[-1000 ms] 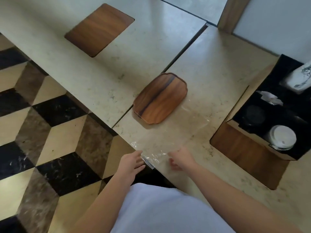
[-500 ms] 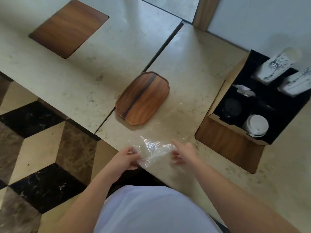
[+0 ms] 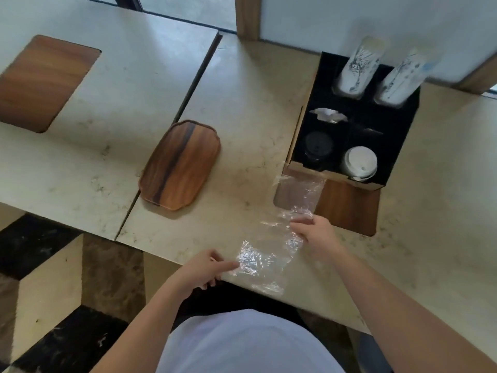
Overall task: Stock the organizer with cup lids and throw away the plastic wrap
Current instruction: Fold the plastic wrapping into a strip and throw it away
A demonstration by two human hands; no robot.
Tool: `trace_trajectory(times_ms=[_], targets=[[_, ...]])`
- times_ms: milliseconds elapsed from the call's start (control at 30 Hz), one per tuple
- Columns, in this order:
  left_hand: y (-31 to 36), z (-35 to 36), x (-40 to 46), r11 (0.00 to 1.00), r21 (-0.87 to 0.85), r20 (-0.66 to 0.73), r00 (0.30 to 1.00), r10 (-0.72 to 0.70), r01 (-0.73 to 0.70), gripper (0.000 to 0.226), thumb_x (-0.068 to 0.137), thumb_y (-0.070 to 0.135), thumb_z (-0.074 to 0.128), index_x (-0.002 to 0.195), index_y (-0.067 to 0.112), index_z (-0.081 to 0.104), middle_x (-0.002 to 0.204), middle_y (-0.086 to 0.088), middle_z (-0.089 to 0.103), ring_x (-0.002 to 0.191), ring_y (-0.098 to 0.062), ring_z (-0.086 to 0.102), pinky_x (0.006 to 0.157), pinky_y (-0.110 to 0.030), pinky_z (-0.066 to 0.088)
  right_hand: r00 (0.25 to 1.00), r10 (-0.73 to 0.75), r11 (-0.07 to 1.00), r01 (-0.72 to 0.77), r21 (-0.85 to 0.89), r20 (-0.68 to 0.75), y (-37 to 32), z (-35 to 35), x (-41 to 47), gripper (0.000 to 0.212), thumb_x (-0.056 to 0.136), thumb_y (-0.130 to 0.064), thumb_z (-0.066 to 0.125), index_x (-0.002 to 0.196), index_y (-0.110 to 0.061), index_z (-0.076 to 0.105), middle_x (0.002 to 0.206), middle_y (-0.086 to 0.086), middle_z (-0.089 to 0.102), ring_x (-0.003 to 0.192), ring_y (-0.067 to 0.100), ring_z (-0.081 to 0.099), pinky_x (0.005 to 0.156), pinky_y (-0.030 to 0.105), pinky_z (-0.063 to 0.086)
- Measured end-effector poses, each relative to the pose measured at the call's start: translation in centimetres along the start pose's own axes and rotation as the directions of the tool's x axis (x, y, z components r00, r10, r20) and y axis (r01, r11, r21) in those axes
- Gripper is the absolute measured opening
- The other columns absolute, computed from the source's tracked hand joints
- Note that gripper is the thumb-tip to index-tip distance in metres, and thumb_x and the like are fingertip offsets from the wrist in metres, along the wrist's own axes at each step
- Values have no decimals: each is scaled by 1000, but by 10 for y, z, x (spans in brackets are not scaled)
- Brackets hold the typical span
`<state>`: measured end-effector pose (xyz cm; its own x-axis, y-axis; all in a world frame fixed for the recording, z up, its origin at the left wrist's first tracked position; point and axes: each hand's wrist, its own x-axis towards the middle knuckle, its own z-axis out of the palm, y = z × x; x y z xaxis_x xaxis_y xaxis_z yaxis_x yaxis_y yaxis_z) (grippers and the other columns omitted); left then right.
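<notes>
Tray (image 3: 179, 165) lies left of organizer (image 3: 304, 125); plastic wrap (image 3: 271, 251) before both.

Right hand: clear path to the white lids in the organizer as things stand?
Probably not yet. The right hand is gripping the plastic wrap, so it isn't free. Otherwise nothing stands between it and the white lids in the organizer's open near compartment.

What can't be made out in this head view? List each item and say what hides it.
- Black lids: dark against the organizer lining; count unreadable.
- White lids: the stack's depth is hidden by its top lid.
- Cup sleeves: print blurred.
- Plastic wrap: clear, so its edges fade into the counter.
- Left hand, right hand: fingertips partly under the wrap.
- A bin: none in frame.
</notes>
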<state>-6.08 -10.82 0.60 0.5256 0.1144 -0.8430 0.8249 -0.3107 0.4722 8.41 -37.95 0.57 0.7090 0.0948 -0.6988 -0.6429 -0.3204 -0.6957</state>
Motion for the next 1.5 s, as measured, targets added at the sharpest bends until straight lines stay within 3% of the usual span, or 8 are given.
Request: trace_trajectory(times_ms=[167, 467, 600, 867, 1067, 1200, 1333, 1500], targets=[[62, 10, 18, 994, 18, -300, 947, 111, -110, 43, 78, 56, 77, 97, 20, 64, 94, -4, 72, 81, -20, 69, 74, -41, 57, 994, 3, 1000, 0, -29, 109, 20, -41, -10, 2, 83, -17, 82, 83, -19, 81, 72, -3, 72, 59, 6, 57, 50, 13, 42], [157, 62, 50, 947, -207, 183, 941, 285, -247, 78, 64, 68, 83, 123, 20, 66, 110, -1, 77, 100, -22, 75, 85, -39, 58, 982, 28, 950, -84, 299, 189, 36, -59, -42, 10, 89, -10, 75, 88, -19, 77, 81, -4, 75, 70, 3, 67, 63, 16, 51], [137, 59, 41, 972, -81, 137, 963, 231, -221, 80, 58, 81, 77, 113, 23, 70, 101, -1, 79, 93, -23, 76, 82, -39, 60, 992, 130, 554, -62, 830, -12, 39, -65, -46, 14, 92, -1, 66, 91, -14, 70, 77, 3, 74, 62, 9, 68, 56, 19, 55], [107, 79, 25, 741, -665, 220, 972, 77, 92, 91, 57, 53, 94, 127, 8, 56, 124, -18, 68, 106, -35, 73, 77, -41, 62, 958, 281, 112, 23, 993, -54, 42, -23, -46, 4, 94, -14, 68, 92, -12, 70, 71, 0, 72, 58, 9, 66, 59, 21, 54], [126, 116, 22, 586, -807, 91, 996, 6, 70, 21, 92, 23, 72, 105, 7, 65, 92, -8, 79, 90, -23, 75, 73, -34, 58, 932, 335, 337, -258, 906, 142, 48, 7, -67, 19, 96, -28, 66, 94, -9, 69, 76, 5, 71, 67, 17, 62, 63, 27, 49], [145, 107, 23, 802, -570, -172, 981, 93, -177, 13, 99, 18, 63, 91, 9, 68, 89, -7, 74, 80, -18, 69, 68, -29, 52, 882, 355, 676, -471, 567, 310, 61, 1, -99, 38, 93, -37, 70, 107, -2, 75, 95, 10, 77, 83, 22, 69, 73, 33, 57], [157, 84, 25, 885, -275, -150, 926, 347, -376, 12, 94, 15, 67, 86, 15, 77, 82, -5, 79, 75, -17, 70, 66, -29, 51, 959, 232, 956, -256, 145, 162, 55, -36, -109, 25, 91, -35, 70, 99, -13, 76, 92, -1, 79, 75, 9, 72, 72, 31, 55], [181, 60, 36, 923, -55, 151, 910, 385, -382, 10, 93, 21, 71, 88, 20, 79, 88, -3, 80, 81, -16, 74, 71, -27, 55, 963, -123, 984, 86, -158, -240, 8, -88, -66, 16, 88, -40, 71, 101, -32, 65, 99, -17, 67, 93, 0, 63, 70, 16, 44]])
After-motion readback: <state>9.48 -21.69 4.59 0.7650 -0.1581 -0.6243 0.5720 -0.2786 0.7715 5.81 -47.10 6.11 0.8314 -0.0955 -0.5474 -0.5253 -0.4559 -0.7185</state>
